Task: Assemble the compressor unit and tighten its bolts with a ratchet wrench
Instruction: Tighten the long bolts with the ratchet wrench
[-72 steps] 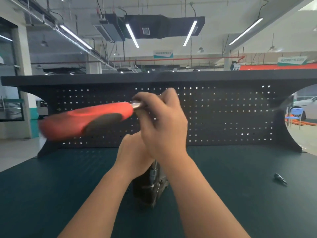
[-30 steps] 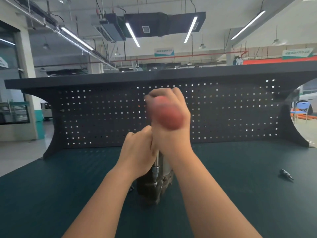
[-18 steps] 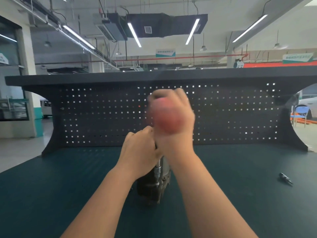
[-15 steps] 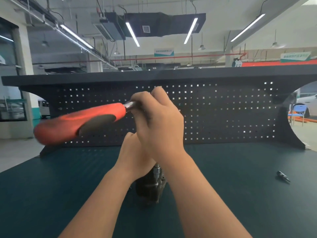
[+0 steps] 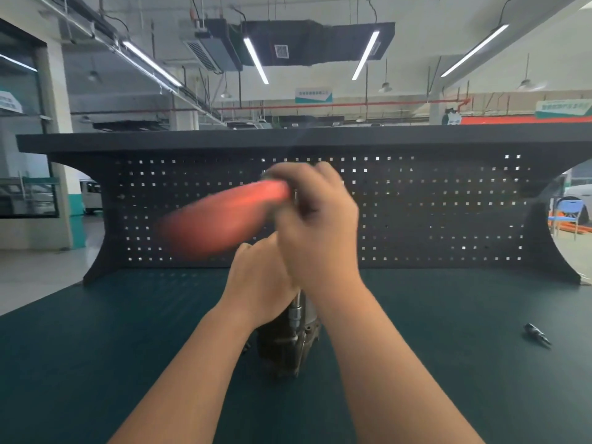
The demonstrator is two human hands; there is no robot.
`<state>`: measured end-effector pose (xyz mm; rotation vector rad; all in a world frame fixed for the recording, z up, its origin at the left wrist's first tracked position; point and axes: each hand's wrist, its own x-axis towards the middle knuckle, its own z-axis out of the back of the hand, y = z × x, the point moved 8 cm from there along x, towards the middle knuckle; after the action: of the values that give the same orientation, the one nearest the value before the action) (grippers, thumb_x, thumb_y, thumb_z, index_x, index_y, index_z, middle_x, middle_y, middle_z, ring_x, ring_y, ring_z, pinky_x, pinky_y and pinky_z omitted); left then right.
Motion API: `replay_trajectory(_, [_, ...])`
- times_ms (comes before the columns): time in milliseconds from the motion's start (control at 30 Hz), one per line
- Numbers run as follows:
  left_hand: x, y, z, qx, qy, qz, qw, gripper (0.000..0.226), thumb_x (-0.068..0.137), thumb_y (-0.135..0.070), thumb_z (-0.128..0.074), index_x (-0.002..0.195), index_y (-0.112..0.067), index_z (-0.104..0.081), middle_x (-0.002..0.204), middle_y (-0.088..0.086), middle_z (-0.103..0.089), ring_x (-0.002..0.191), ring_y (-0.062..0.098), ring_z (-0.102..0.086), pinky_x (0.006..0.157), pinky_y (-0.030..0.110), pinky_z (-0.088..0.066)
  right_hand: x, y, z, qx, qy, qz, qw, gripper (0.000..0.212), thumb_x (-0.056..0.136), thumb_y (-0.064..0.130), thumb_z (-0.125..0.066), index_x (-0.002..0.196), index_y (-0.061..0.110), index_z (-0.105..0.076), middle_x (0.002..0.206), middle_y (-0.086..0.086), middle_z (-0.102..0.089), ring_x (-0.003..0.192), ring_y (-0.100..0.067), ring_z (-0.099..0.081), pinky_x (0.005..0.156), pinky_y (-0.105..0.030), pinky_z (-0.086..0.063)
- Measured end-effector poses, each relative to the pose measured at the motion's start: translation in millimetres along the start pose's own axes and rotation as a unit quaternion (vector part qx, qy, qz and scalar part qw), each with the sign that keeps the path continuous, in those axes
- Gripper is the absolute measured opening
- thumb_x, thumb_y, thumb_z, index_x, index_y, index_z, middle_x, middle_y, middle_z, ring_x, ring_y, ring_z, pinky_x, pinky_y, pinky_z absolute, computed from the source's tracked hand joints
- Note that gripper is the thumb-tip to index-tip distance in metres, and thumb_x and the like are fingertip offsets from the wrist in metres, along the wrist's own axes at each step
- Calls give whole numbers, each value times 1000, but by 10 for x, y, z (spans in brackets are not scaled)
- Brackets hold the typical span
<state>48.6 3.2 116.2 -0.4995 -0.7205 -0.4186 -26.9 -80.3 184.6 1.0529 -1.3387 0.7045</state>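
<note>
Ratchet wrench (image 5: pixel 221 219) handle motion-blurred

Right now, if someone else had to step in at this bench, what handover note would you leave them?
Right hand: grips the head end of the ratchet wrench; its red handle points left and is blurred.
Left hand: curled around the top of the compressor unit, steadying it; its fingers are hidden.
Compressor unit stands upright mid-bench on the green mat, with the wrench's extension shaft running down into it.
A small loose metal piece lies on the mat to the right.
Done: unit assembled enough to bolt.
Left: finish this bolt; the others cannot be seen from here.
</note>
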Motion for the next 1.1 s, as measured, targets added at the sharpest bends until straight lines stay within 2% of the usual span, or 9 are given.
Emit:
replay_trajectory(100, [-30,103,-37,-42,13,51,998,28,84,0,-63,111,2,-65,115,24,-65,113,38,-58,91,27,-38,-38,180,-141,-154,35,72,985,18,79,20,-64,94,23,-73,77,5,-55,72,-15,-53,54,-26,-38])
replay_trajectory(200, [0,-7,25,-11,6,0,1000,35,89,-28,-25,66,-30,-52,73,0,-56,72,30,-51,72,38,-38,29,-60,-41,-12,59,-12,998,16,84,13,-61,94,19,-71,79,6,-55,75,-7,-53,65,-21,-42])
replay_trajectory(267, [33,2,29,-26,22,1,999,45,95,-45,-18,71,-37,-55,77,-6,-53,72,19,-50,76,39,-37,53,-319,91,124,21,-116,985,13,91,7,-61,91,18,-68,81,10,-61,74,4,-56,69,-10,-41])
replay_trajectory(400, [43,8,1,10,26,-16,999,73,87,-70,-8,91,-29,-68,87,-11,-57,80,7,-54,89,41,-40,-124,-852,158,357,-116,-378,846,10,93,13,-61,90,21,-66,77,7,-60,60,-4,-48,57,-19,-40])
replay_trajectory(533, [55,-24,24,26,32,-17,999,56,82,-79,-13,66,-43,-51,75,-15,-48,66,3,-45,78,36,-36,5,-445,237,200,-100,-186,957,19,90,6,-63,83,23,-62,75,13,-59,68,6,-54,67,-8,-42])
replay_trajectory(700, [-17,-3,45,-67,5,17,998,24,75,-10,-49,82,3,-68,87,26,-68,92,41,-66,83,39,-51,-2,142,-72,-109,21,88,990,24,80,16,-50,91,13,-71,78,0,-53,77,-21,-47,68,-34,-41])
replay_trajectory(867, [54,0,-20,4,41,-17,999,44,93,-45,-19,74,-38,-58,84,-9,-53,83,16,-54,83,40,-37,23,-307,196,61,-43,-70,995,13,89,6,-58,94,15,-67,87,7,-62,86,-11,-60,78,-21,-45])
replay_trajectory(967, [78,41,-62,29,48,-18,998,65,91,-65,-12,105,-38,-70,98,-18,-54,95,8,-53,89,37,-34,-95,-806,237,285,-105,-310,901,11,93,14,-60,96,22,-68,82,13,-64,75,-1,-58,78,-18,-41])
replay_trajectory(1100, [70,14,-28,19,54,-20,998,66,76,-84,-7,89,-54,-65,81,-22,-44,74,0,-46,81,36,-34,12,-511,273,203,-90,-169,960,12,91,10,-60,89,20,-65,82,7,-63,77,0,-59,74,-15,-44])
